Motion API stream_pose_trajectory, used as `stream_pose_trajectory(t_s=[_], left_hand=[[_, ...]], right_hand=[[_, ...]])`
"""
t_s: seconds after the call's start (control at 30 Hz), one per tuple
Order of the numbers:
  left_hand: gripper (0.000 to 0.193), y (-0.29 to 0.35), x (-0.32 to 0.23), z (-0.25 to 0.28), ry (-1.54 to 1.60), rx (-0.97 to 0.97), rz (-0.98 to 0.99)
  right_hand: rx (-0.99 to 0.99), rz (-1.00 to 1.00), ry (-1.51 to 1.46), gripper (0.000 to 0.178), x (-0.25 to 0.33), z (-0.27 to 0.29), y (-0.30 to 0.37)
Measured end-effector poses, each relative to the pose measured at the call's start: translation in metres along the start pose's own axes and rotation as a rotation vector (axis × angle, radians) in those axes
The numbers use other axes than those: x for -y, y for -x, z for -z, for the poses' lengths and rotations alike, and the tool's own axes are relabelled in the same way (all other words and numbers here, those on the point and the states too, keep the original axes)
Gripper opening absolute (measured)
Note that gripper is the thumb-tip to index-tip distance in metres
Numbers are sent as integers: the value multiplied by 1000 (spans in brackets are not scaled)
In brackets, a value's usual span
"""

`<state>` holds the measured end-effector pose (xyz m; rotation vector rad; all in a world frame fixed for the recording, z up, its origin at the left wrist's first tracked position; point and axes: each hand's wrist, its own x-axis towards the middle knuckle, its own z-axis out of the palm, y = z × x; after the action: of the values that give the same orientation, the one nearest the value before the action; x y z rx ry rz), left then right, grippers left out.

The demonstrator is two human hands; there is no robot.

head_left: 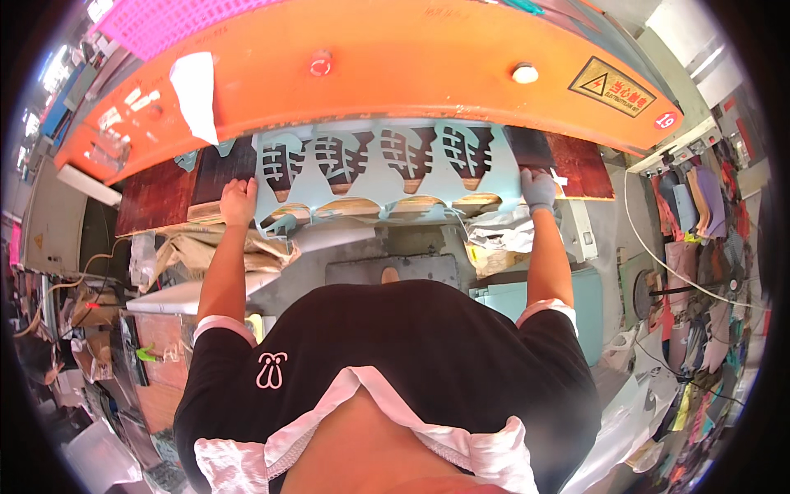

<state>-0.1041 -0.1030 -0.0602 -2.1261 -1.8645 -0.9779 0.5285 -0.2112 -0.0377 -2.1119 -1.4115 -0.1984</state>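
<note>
Head view: your bare left hand and gloved right hand have fingers curled at opposite ends of a pale blue cut-out sheet, which spans between them. Can't make out whether they clamp it. Beyond your fingers, an orange machine beam; farther right, a printed yellow warning label, black triangle, and a numbered red round sticker.

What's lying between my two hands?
In the head view, a pale blue sheet with cut-out holes lies between your left hand and right hand.
</note>
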Motion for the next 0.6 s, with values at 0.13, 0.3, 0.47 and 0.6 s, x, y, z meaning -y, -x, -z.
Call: stream_pose_trajectory(t_s=[0.13, 0.3, 0.47, 0.6], left_hand=[[37, 24, -10, 23, -71, 48, 73], [34, 26, -18, 42, -17, 46, -6], [31, 9, -26, 51, 40, 35, -59], [31, 6, -25, 52, 68, 88, -74]], right_hand=[[-20, -67, 95, 35, -8, 12, 22], [-94, -80, 59, 34, 5, 21, 28], [-103, -205, 111, 35, 13, 23, 30], [-5, -252, 88, 32, 26, 28, 18]])
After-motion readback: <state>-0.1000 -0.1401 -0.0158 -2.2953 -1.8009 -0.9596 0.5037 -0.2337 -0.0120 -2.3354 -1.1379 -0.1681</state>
